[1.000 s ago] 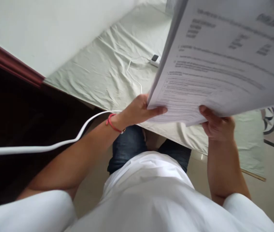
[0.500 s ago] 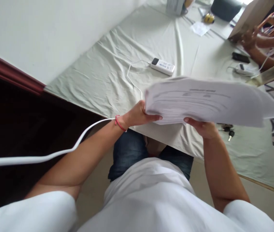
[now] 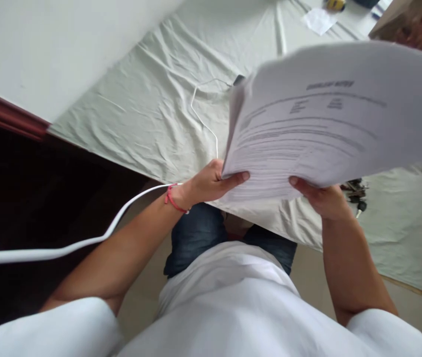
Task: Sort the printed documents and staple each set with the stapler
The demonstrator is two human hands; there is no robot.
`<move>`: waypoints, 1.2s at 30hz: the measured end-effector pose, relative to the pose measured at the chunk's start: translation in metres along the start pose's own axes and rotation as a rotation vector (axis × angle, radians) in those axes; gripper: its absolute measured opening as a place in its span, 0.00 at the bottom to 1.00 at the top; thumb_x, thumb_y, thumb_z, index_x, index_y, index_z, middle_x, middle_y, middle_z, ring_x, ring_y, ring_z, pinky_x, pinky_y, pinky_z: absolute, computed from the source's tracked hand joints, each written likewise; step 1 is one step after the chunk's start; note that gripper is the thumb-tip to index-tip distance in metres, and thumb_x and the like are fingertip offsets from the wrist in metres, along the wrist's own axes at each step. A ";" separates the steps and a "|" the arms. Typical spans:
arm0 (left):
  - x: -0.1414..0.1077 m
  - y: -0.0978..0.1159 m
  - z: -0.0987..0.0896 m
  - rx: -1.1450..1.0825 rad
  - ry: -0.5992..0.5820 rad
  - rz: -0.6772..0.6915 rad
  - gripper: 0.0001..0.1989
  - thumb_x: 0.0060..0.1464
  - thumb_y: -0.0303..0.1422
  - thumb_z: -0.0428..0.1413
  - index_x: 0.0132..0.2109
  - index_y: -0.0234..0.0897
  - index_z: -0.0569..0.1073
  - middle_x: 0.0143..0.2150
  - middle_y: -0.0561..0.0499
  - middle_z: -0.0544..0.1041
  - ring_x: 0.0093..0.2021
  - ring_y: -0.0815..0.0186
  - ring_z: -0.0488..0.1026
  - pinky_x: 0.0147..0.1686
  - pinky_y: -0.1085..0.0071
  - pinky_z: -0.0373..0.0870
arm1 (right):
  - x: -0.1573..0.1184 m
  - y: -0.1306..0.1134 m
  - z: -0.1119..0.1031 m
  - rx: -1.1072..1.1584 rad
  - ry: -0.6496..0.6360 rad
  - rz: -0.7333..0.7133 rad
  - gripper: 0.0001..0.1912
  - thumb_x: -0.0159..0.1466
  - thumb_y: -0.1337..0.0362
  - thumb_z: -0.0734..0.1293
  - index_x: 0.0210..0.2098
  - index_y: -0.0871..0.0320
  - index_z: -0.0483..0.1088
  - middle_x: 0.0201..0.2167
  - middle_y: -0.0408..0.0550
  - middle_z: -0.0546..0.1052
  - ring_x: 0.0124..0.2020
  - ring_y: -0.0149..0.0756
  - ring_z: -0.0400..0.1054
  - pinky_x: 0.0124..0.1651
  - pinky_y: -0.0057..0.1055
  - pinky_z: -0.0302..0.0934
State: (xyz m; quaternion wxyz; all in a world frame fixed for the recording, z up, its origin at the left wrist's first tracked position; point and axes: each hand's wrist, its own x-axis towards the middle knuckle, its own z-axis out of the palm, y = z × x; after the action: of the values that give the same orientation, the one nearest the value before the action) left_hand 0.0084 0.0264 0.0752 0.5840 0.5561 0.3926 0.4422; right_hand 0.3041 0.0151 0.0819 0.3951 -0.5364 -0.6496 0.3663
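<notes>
A stack of printed paper sheets (image 3: 307,119) is held up over the near edge of the cloth-covered table. My left hand (image 3: 218,179) grips its near left corner, with the thumb on top of the printed face and the fingers hidden beneath. Along the near edge, farther right, my right hand (image 3: 320,196) pinches the stack, thumb on top. The sheets bow upward and the top page shows a heading with lines of text, too blurred to read. A red string bracelet (image 3: 175,198) circles my left wrist.
A white cable (image 3: 102,238) passes by my left forearm; a thin cord (image 3: 207,126) runs to a mostly hidden device (image 3: 239,80). Keys (image 3: 357,196) lie on the pale green tablecloth (image 3: 151,109) by my right hand. A loose paper (image 3: 319,21) and a yellow object (image 3: 335,5) are farther back.
The stack has tilted up, its far edge rising so more of the printed page faces me and the white device is mostly covered. Both hands keep their grip; the right has shifted slightly right.
</notes>
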 end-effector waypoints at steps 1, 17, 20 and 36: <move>-0.007 -0.003 0.004 -0.062 -0.050 -0.035 0.25 0.51 0.48 0.71 0.50 0.36 0.82 0.46 0.45 0.85 0.59 0.46 0.78 0.61 0.51 0.75 | -0.005 -0.001 -0.002 0.056 -0.023 0.035 0.23 0.60 0.52 0.78 0.54 0.48 0.79 0.57 0.46 0.81 0.67 0.52 0.69 0.71 0.50 0.63; -0.045 -0.046 0.037 -0.601 0.297 -0.350 0.21 0.59 0.49 0.66 0.48 0.35 0.83 0.49 0.42 0.85 0.60 0.46 0.78 0.63 0.50 0.74 | -0.068 0.022 0.017 0.489 -0.125 0.714 0.19 0.62 0.51 0.77 0.50 0.49 0.82 0.50 0.47 0.85 0.48 0.47 0.82 0.55 0.43 0.77; -0.047 -0.045 0.038 -0.621 0.247 -0.379 0.21 0.59 0.48 0.66 0.49 0.34 0.83 0.49 0.41 0.85 0.60 0.45 0.79 0.63 0.49 0.74 | -0.063 0.023 0.016 0.525 -0.010 0.692 0.20 0.62 0.48 0.76 0.48 0.52 0.82 0.45 0.49 0.86 0.44 0.47 0.83 0.48 0.43 0.79; -0.011 -0.037 0.032 -0.612 0.321 -0.236 0.17 0.58 0.44 0.66 0.46 0.37 0.77 0.48 0.45 0.85 0.57 0.52 0.80 0.57 0.57 0.76 | -0.060 0.027 0.019 0.465 0.078 0.614 0.18 0.64 0.50 0.74 0.49 0.52 0.80 0.42 0.49 0.86 0.41 0.45 0.82 0.46 0.44 0.78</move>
State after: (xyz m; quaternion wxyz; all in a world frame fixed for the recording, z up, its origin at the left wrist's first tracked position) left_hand 0.0387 0.0062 0.0407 0.7015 0.2299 0.3901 0.5503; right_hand 0.3045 -0.0406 0.0424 0.4024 -0.6155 -0.3427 0.5847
